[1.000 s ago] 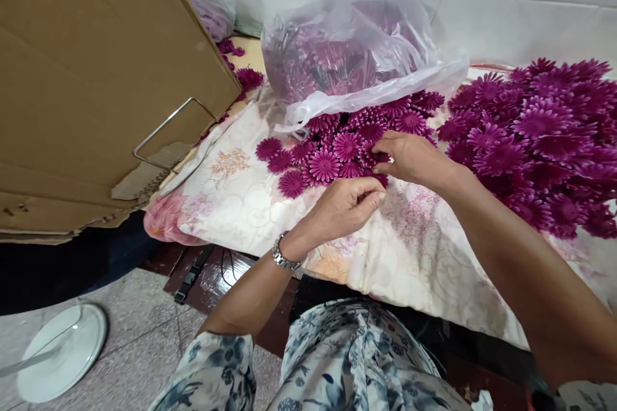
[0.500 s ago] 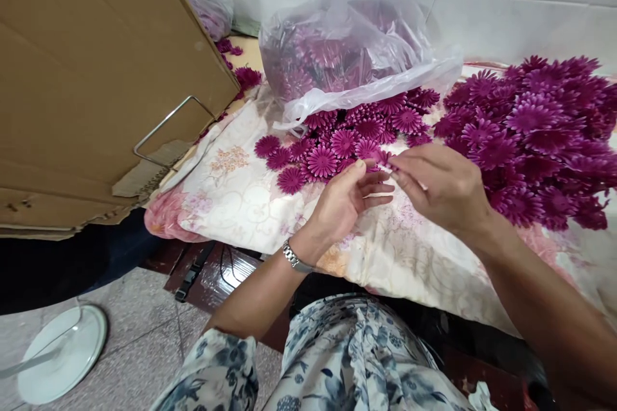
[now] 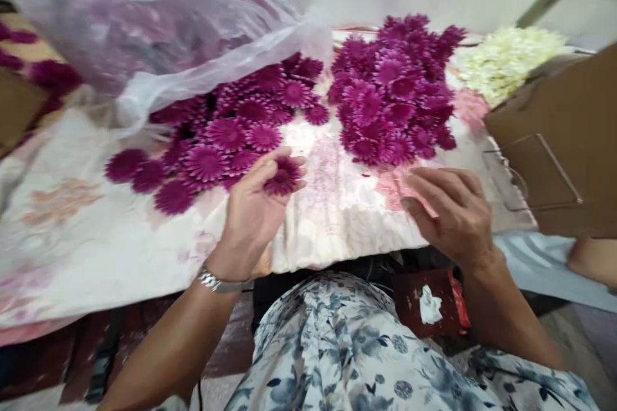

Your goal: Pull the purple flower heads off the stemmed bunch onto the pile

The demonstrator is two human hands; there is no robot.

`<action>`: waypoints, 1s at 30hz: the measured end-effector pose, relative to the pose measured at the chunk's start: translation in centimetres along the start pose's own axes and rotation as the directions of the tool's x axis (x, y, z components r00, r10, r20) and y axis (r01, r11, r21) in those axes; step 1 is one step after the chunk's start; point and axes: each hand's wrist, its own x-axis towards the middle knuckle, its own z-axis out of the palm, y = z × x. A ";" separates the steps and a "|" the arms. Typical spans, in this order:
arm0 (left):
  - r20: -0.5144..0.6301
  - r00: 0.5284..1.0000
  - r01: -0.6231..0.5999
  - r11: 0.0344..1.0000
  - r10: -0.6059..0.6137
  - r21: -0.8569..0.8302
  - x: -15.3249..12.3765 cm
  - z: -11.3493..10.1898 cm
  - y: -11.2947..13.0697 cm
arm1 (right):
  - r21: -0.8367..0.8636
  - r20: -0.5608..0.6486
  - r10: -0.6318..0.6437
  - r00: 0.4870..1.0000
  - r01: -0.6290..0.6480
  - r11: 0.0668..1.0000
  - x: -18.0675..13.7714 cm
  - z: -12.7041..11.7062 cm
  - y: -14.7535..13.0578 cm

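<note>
My left hand (image 3: 255, 205), with a metal-banded watch on its wrist, holds a single purple artificial flower head (image 3: 282, 176) between thumb and fingers. Loose flower heads of the same kind (image 3: 207, 162) lie in a heap just behind and to the left of it. Over the cloth to the right hovers my right hand (image 3: 450, 215), its fingers bent and the thumb apart from them, with nothing visible in between. Beyond it a thick bunch of purple flowers (image 3: 388, 93) rests on the table.
A translucent plastic bag (image 3: 193, 32) covers part of the loose heap. Pale yellow flowers (image 3: 511, 61) and a cardboard box (image 3: 559, 148) are at the right. Floral cloth (image 3: 120, 257) covers the table against a tiled wall. Another person's arm (image 3: 592, 260) shows at the right edge.
My view has swung right. My hands were together at a small purple flower piece; now they are apart, the right one further right, and a flower head shows in my left hand.
</note>
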 end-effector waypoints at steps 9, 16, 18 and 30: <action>0.002 0.999 0.050 0.996 -0.050 0.075 1.0 1.4 -0.8 | -0.258 0.115 0.443 0.889 -0.403 0.878 -10.3 -4.7 7.1; -0.021 0.996 0.087 0.995 -0.086 0.054 1.0 3.0 -1.5 | -0.219 0.296 0.554 0.778 -0.509 0.832 -9.5 -4.3 8.6; -0.015 0.996 0.085 0.995 -0.084 0.053 1.1 3.2 -1.6 | -0.192 0.424 0.598 0.680 -0.578 0.793 -8.8 -4.2 9.4; 0.039 0.992 0.112 0.989 -0.116 0.098 1.7 2.6 -2.0 | -0.087 0.629 0.423 0.652 -0.482 0.872 -8.5 -3.1 12.5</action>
